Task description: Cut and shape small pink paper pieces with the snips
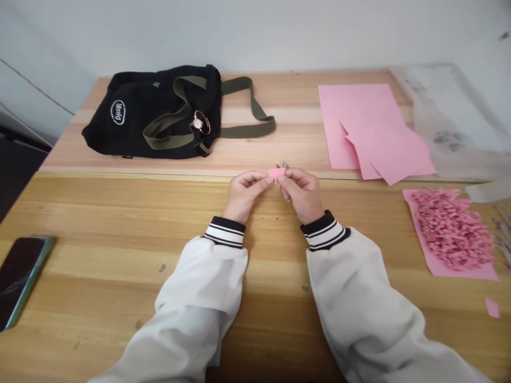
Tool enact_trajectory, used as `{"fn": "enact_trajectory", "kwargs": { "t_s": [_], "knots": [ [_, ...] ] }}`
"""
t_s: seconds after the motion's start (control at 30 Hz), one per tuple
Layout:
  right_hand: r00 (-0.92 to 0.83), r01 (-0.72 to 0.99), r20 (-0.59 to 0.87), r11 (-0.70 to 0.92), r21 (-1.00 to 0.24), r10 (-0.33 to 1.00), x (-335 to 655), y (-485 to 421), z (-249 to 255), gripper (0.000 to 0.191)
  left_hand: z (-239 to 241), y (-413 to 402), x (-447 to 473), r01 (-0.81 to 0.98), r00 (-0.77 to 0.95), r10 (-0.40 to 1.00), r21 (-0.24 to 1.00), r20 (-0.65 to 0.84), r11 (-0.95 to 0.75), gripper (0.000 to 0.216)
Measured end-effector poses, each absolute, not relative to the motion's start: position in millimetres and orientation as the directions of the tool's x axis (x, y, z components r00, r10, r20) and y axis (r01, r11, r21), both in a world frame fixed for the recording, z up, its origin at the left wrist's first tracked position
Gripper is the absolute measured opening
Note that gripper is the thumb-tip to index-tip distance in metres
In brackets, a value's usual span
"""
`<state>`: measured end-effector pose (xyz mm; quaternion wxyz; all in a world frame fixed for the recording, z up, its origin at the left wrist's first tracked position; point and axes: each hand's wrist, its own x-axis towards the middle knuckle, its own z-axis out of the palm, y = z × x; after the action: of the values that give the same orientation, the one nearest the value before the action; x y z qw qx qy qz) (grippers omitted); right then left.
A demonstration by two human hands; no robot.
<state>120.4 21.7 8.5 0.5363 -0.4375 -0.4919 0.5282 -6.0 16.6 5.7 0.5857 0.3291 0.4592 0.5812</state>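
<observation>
Both hands meet over the middle of the wooden table (120,213). My left hand (245,194) and my right hand (302,192) each pinch one side of a small folded piece of pink paper (276,173). The fingers of both are curled closed on it. A small metal tip, perhaps scissors (285,164), shows just behind the paper; I cannot tell if a hand holds it. White sleeves with black-and-white striped cuffs cover both forearms.
A black bag (147,114) with olive straps and a wristwatch (200,122) lies at the back left. Pink sheets (371,127) lie at the back right. A pink sheet heaped with small pink pieces (451,231) is at right. A phone (18,276) lies at the left edge.
</observation>
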Motion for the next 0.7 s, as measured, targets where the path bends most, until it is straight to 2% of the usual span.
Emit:
{"fn": "enact_trajectory", "kwargs": {
  "t_s": [0.7],
  "knots": [
    [-0.018, -0.155, 0.054, 0.05, -0.987, 0.998, 119.8, 22.2, 8.5, 0.029, 6.7, 16.1, -7.8, -0.384, -0.083, 0.986, 0.917, -0.147, 0.105, 0.024]
  ]
}}
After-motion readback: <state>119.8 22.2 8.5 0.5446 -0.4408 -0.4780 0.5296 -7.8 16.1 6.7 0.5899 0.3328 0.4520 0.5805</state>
